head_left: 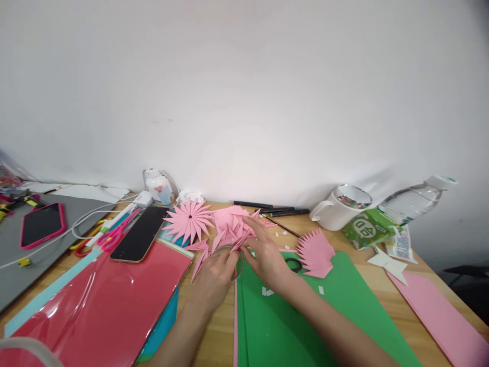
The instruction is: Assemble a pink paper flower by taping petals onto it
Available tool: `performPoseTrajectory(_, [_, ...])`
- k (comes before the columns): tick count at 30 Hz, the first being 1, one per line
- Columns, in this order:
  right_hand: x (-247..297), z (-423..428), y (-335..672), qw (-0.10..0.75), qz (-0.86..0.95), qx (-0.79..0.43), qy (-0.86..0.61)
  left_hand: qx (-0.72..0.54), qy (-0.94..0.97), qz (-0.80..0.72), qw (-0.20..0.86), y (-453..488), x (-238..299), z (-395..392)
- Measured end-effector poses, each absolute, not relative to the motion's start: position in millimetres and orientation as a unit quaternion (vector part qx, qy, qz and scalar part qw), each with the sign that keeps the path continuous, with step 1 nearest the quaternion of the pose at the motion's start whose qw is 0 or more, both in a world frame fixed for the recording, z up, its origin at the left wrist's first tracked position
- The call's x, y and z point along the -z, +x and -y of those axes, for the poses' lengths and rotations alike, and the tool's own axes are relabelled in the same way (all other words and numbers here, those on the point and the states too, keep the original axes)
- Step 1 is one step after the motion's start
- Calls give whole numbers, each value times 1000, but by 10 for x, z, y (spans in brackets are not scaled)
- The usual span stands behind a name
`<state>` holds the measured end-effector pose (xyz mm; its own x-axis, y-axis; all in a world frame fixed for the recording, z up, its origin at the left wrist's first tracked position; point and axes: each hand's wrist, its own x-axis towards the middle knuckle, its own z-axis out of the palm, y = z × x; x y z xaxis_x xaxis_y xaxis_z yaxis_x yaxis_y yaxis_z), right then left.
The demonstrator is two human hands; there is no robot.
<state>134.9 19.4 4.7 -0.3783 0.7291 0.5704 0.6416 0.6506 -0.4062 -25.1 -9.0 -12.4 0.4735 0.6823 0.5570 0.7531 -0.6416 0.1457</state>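
A loose pile of pink folded paper pieces (228,216) lies at the middle of the table. My left hand (217,275) is closed, its fingertips at a small folded pink piece (241,240) on the near side of the pile. Partly under that hand shows a clear tape roll (239,268). My right hand (264,250) reaches over the pile's right side, thumb and fingers apart, fingertips touching the paper. Left of the pile is a round pink paper pinwheel (190,220). To the right, a partial pink paper fan (316,253) rests by a green sheet (344,306).
A black phone (141,235), pink scissors (117,233) and a red plastic-wrapped pack (103,306) lie at left. Black markers (282,211) line the wall. A white mug (339,208), green packet (369,228) and water bottle (414,201) stand or lean at right.
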Motion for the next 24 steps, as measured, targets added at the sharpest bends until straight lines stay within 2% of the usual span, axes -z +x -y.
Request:
performPoseTrajectory(9, [-101, -208, 1414, 311, 882, 21, -354, 281, -858, 426, 53, -256, 121, 95])
performPoseTrajectory(13, [-194, -173, 1402, 295, 893, 8, -340, 273, -863, 422, 47, -243, 106, 97])
performPoseTrajectory(18, [-216, -158, 1382, 305, 881, -24, -361, 267, -866, 420, 52, -232, 77, 102])
performPoseTrajectory(24, [-83, -185, 1342, 334, 873, 38, -352, 274, -861, 425, 54, -237, 86, 101])
